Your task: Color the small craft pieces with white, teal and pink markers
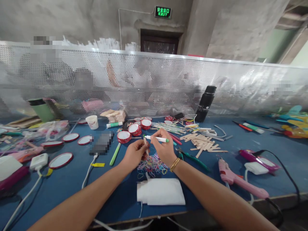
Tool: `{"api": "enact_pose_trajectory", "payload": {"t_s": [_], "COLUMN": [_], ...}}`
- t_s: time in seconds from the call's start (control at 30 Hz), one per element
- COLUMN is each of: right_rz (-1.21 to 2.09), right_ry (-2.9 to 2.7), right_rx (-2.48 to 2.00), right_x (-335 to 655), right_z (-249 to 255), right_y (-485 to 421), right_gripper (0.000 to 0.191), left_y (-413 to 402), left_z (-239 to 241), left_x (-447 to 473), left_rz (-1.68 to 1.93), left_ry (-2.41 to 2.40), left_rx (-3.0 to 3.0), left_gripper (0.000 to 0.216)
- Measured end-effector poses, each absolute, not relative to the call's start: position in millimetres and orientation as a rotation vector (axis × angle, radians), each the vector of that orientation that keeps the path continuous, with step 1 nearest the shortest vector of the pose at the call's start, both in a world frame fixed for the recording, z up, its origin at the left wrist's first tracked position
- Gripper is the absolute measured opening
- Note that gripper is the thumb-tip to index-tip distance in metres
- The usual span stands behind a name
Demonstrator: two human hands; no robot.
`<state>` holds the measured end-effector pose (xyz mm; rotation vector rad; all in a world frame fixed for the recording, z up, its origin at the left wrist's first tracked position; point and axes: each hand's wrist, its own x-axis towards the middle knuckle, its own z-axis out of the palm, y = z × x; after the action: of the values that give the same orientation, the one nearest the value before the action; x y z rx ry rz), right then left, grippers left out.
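Note:
Pinched upright in my left hand (134, 154) is a wooden craft stick (145, 141). A white marker with green ends (157, 139) lies across the fingers of my right hand (165, 150), which is closed around it. Its green tip meets the top of the stick; I cannot tell whether it touches. Beneath both hands spreads a pile of colourful small rubber bands (152, 163). Closer to me lies a white cloth-like pouch (162, 192). More craft sticks (201, 141) are heaped right of my right hand, near green-handled pliers (193, 158).
A pink glue gun (240, 181) and a purple device (258, 160) with cords lie at right. Red-rimmed round discs (61, 160), a phone (102, 143) and a paper cup (92, 122) are at left. A black bottle (206, 104) stands before the perforated metal screen (154, 80).

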<state>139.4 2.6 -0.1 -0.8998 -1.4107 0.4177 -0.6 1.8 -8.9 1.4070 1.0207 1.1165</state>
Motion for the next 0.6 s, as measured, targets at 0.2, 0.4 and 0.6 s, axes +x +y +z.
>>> {"api": "enact_pose_trajectory", "payload": {"t_s": [0.2, 0.4, 0.6], "right_rz": [0.42, 0.457, 0.407], "right_ry": [-1.384, -1.39, -1.383], "right_rx": [-0.903, -0.872, -0.9], "right_x": [140.6, 140.3, 141.4], "right_z": [2.3, 0.9, 2.7], "right_y": [1.2, 2.5, 2.0], "right_gripper": [0.016, 0.016, 0.016], "left_y": [1.6, 1.3, 2.1], "left_z": [-9.3, -8.4, -9.3], "left_x": [-0.9, -0.2, -0.8], "left_rz": [1.119, 1.123, 1.121], "left_ry": [1.0, 0.986, 0.993], "left_rx": [1.407, 1.419, 1.401], "left_gripper": [0.038, 0.039, 0.037]}}
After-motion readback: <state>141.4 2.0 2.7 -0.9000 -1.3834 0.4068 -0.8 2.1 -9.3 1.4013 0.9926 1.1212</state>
